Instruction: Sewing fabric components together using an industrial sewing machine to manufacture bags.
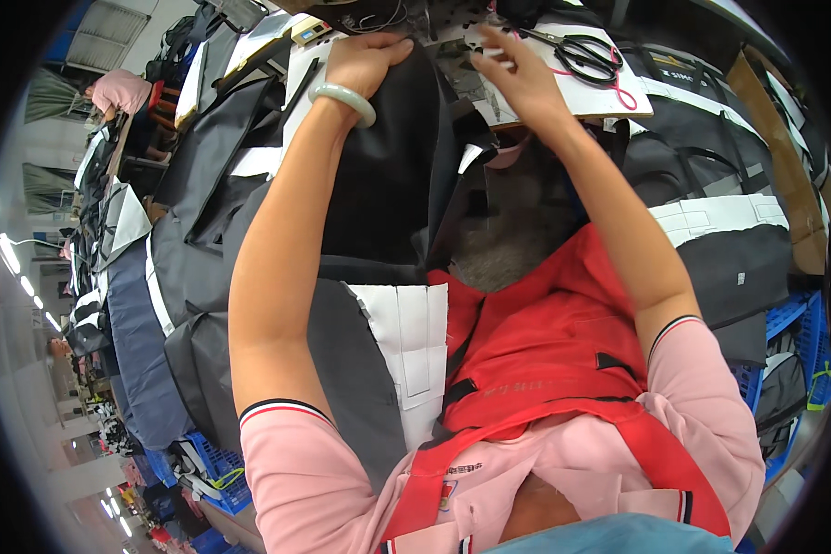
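Note:
At the top of the head view, my left hand [367, 63] is closed on the upper edge of a black fabric panel [379, 185], its fingers bent together. The panel hangs down toward my lap, over a dark grey piece with a white backing [411, 342]. My right hand [526, 83] is held to the right of the panel, fingers apart, with nothing visible in it. Beside that hand, a pair of scissors with black handles [584, 65] lies on a white work surface [563, 103]. A pink loop of cord [626, 98] hangs by the scissors.
Dark machine parts [369, 14] stand at the top edge. Large stacks of dark grey fabric [203, 240] rise on my left, more black pieces [711, 157] on my right. Blue plastic crates [817, 342] sit lower right. A person in pink [120, 90] works far left.

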Available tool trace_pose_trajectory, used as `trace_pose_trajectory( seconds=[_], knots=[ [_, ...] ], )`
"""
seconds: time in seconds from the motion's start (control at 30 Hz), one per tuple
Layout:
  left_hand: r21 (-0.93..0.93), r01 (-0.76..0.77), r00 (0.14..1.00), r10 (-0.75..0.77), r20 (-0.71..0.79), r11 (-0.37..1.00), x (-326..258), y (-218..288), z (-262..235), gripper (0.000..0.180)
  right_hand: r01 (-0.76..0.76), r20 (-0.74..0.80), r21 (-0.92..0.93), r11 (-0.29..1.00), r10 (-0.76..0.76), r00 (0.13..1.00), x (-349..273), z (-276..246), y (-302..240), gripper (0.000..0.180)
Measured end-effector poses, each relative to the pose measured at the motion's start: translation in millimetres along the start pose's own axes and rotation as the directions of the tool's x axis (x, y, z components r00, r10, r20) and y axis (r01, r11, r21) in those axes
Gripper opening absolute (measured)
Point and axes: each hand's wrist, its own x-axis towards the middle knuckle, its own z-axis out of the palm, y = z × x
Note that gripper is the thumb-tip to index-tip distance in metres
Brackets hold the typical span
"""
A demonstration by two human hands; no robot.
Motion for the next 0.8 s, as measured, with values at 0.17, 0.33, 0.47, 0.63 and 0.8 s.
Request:
trace_pose_trajectory(
  seconds=[0.17, 0.33, 0.47, 0.63, 0.8],
  knots=[
    [0.048, -0.084, 0.996, 0.084, 0.009, 0.995, -35.7, -1.9, -2.0, 0.027, -0.189, 0.240, 0.223, 0.956, 0.134, 0.961, -65.5, 17.3, -46.5, 0.065],
    [0.505, -0.768, 0.569, 0.782, 0.255, 0.394, -137.2, 30.6, 22.8, 0.025, -0.314, 0.273, 0.077, 0.946, 0.283, 0.919, -120.6, 1.4, -13.7, 0.038],
    [0.487, -0.631, 0.765, 0.380, 0.520, 0.604, -233.3, 16.2, 1.2, 0.023, -0.472, 0.204, 0.053, 0.880, 0.453, 0.868, -165.9, -26.2, 70.6, 0.024],
    [0.776, -0.322, 0.944, 0.122, 0.306, 0.543, -264.6, -52.9, -85.2, 0.038, -0.620, 0.215, 0.009, 0.785, 0.604, 0.768, -194.9, -29.1, 94.2, 0.023],
    [0.816, -0.237, 0.969, 0.068, 0.238, 0.527, -299.6, -35.3, -105.1, 0.033, -0.194, -0.030, -0.140, 0.971, 0.192, 0.981, -194.5, -60.7, 42.7, 0.025]
  ],
)
